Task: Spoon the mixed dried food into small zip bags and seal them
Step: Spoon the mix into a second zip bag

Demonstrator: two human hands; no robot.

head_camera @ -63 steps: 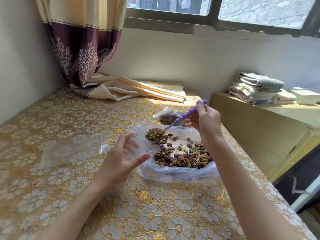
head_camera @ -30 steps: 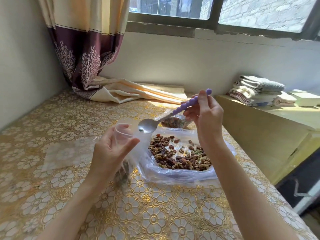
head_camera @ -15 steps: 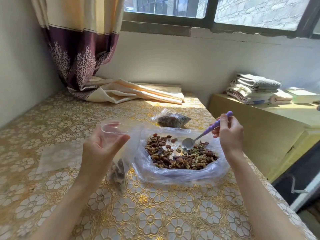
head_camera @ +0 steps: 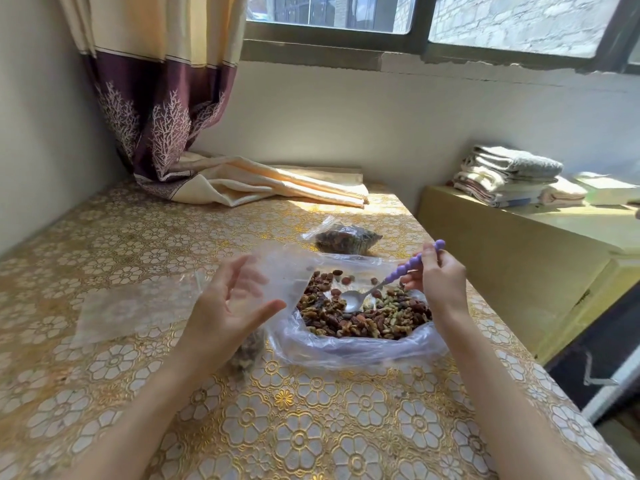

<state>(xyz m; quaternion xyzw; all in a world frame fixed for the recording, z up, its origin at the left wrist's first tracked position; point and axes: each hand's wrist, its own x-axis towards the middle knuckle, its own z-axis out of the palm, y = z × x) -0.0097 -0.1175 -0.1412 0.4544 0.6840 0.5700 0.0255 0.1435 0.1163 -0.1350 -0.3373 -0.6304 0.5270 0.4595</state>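
A heap of mixed dried food (head_camera: 363,315) lies in a large open clear plastic bag (head_camera: 349,351) on the table. My right hand (head_camera: 438,277) grips the purple beaded handle of a metal spoon (head_camera: 355,299), whose bowl rests in the heap. My left hand (head_camera: 227,308) holds a small clear zip bag (head_camera: 277,282) upright with its mouth spread, just left of the heap. Some dried food (head_camera: 247,351) sits in the bottom of that bag, partly hidden by my wrist.
A filled small bag (head_camera: 344,237) lies behind the heap. Empty clear zip bags (head_camera: 135,308) lie flat to the left. A curtain's end (head_camera: 263,183) is draped on the far table. The table's right edge drops off beside a yellow cabinet (head_camera: 519,265) carrying folded towels (head_camera: 509,174).
The spoon went from the small bag's mouth, empty, back down into the heap. My left hand kept the small bag open and upright.
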